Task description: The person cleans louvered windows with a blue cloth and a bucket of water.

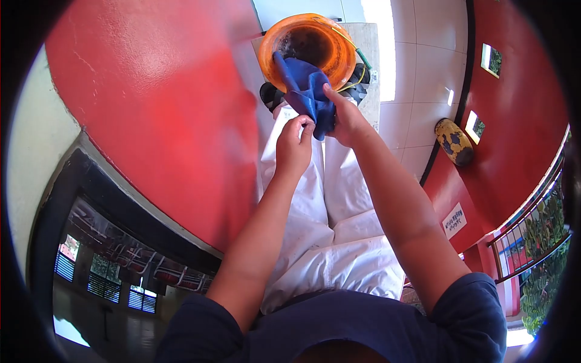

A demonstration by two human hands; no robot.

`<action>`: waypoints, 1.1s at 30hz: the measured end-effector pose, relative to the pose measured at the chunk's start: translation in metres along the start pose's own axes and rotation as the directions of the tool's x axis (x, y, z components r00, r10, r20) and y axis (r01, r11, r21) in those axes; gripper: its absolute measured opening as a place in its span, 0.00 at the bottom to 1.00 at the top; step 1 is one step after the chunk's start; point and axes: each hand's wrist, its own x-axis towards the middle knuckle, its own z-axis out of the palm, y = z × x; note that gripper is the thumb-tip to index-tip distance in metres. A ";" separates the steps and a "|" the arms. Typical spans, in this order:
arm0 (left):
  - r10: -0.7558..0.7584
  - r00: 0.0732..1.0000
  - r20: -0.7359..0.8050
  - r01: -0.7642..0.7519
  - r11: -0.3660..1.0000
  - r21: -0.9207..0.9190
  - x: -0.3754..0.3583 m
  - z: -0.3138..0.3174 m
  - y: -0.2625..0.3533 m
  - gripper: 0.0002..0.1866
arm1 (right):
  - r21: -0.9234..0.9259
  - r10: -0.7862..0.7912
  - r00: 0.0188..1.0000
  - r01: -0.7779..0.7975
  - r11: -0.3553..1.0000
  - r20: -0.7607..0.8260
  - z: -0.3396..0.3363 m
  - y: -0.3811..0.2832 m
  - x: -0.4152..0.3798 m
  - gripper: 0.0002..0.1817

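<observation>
A dark blue cloth (307, 88) hangs from both hands, its far end drooping over the near rim of an orange bucket (270, 63). My left hand (295, 142) pinches the cloth's near edge between thumb and fingers. On the cloth's right side, my right hand (348, 120) grips it with the thumb on top; its other fingers are partly hidden. Dark, dirty-looking contents or staining shows inside the bucket. A yellow handle with a green grip (364, 58) lies along the bucket's right side.
The bucket stands on a pale slab (368, 78), with dark footwear (358, 91) beside it. A red wall (151, 91) runs close on the left, above a black-framed window (121, 254). White floor tiles (414, 78) and a yellow-black drum-shaped object (454, 142) lie to the right.
</observation>
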 end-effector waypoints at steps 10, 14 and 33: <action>-0.647 0.751 0.132 0.609 0.600 -0.519 0.033 -0.017 -0.016 0.31 | -0.332 -0.342 0.937 0.344 0.878 0.066 -0.004 0.026 0.003 0.26; -0.702 0.489 0.518 0.860 0.290 -0.419 0.078 -0.005 -0.018 0.51 | -0.264 -0.224 0.964 0.255 0.930 0.141 -0.002 0.019 -0.044 0.28; -0.445 0.617 0.649 0.785 0.414 -0.462 0.091 -0.005 -0.021 0.36 | -0.865 -0.658 0.599 0.471 -0.171 0.457 -0.001 -0.050 0.000 0.28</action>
